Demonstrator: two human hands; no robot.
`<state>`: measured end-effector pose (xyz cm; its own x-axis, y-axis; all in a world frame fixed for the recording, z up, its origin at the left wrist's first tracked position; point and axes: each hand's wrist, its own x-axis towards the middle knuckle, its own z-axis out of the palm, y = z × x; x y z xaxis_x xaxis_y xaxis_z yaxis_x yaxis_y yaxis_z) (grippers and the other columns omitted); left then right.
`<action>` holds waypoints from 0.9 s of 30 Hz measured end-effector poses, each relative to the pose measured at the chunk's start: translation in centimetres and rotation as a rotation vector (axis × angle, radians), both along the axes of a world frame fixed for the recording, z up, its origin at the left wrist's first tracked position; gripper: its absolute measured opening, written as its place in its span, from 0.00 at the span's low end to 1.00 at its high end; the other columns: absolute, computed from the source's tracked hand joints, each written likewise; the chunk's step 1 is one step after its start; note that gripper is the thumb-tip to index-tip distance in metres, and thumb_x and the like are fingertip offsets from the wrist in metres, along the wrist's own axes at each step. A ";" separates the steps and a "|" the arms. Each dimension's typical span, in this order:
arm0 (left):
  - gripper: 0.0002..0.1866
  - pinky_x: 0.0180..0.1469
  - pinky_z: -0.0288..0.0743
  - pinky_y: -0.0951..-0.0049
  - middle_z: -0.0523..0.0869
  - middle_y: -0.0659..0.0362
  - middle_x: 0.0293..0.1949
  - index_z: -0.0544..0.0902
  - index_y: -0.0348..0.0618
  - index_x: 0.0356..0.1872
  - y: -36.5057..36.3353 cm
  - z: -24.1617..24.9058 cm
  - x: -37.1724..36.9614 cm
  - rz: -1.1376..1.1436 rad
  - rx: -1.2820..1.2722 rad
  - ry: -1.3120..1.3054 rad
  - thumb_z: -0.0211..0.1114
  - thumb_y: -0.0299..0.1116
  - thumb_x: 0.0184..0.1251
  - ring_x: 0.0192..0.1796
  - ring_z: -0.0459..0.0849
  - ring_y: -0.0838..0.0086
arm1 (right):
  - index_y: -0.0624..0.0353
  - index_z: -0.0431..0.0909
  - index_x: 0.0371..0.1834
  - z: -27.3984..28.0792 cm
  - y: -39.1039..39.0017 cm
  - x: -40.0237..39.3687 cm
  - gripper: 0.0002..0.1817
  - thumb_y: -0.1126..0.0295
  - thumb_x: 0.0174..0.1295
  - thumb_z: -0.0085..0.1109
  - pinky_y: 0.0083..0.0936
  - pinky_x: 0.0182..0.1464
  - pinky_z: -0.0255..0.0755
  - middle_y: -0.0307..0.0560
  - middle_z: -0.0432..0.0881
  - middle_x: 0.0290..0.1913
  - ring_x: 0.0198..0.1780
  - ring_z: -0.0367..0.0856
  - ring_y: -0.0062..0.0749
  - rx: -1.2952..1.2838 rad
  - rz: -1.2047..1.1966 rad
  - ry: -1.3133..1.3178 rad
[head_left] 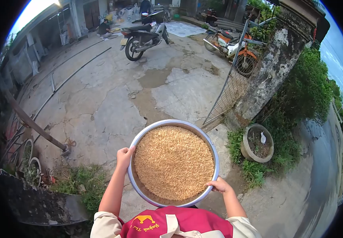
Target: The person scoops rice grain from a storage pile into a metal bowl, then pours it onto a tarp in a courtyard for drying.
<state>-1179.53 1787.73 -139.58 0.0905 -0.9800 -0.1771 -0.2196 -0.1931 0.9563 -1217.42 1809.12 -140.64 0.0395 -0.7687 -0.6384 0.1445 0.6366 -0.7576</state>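
A round metal basin [215, 158] is held level in front of my body, full of golden-brown grain [173, 162] that looks like unhusked rice. At the basin's left side, my left hand [124, 158] is closed on the rim. On the lower right, my right hand [220, 185] grips the rim with its thumb over the edge. The near side of the basin is close against my red apron [179, 220].
Cracked concrete [112, 103] stretches ahead. A dark motorbike [143, 39] and an orange motorbike [235, 49] are parked there. A mesh gate [233, 87], mossy pillar [274, 67] and round planter [245, 144] stand right; a metal post [36, 127] leans left. A person [104, 28] sits far back.
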 end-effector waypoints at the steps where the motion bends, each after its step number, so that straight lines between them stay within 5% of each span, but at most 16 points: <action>1: 0.21 0.16 0.55 0.79 0.71 0.67 0.12 0.71 0.42 0.10 -3.6 -0.9 -0.7 0.007 0.002 -0.007 0.64 0.43 0.54 0.16 0.63 0.86 | 0.60 0.70 0.33 -0.3 -3.3 -0.7 0.10 0.73 0.46 0.56 0.14 0.12 0.51 0.36 0.70 0.19 0.13 0.62 0.16 -0.007 0.007 -0.017; 13: 0.25 0.27 0.67 0.72 0.79 0.58 0.18 0.80 0.30 0.23 -35.0 0.7 -10.9 -0.007 0.009 -0.179 0.55 0.49 0.60 0.23 0.74 0.79 | 0.59 0.70 0.29 -2.0 -33.2 -8.9 0.07 0.75 0.46 0.54 0.15 0.11 0.50 0.36 0.69 0.19 0.12 0.60 0.16 0.014 -0.104 -0.134; 25: 0.25 0.32 0.70 0.73 0.82 0.55 0.22 0.81 0.30 0.26 -72.2 -8.1 -24.3 -0.093 0.100 -0.119 0.56 0.50 0.58 0.26 0.78 0.77 | 0.60 0.71 0.26 -4.8 -69.5 -22.6 0.04 0.76 0.44 0.53 0.17 0.10 0.49 0.37 0.68 0.16 0.10 0.61 0.19 0.005 -0.228 0.086; 27: 0.25 0.29 0.69 0.74 0.80 0.57 0.19 0.81 0.31 0.25 -76.9 -6.4 -27.3 -0.110 0.096 -0.109 0.55 0.49 0.60 0.24 0.75 0.78 | 0.60 0.71 0.24 -4.9 -73.7 -24.8 0.04 0.74 0.43 0.55 0.18 0.12 0.52 0.37 0.69 0.16 0.11 0.62 0.20 0.037 -0.241 0.071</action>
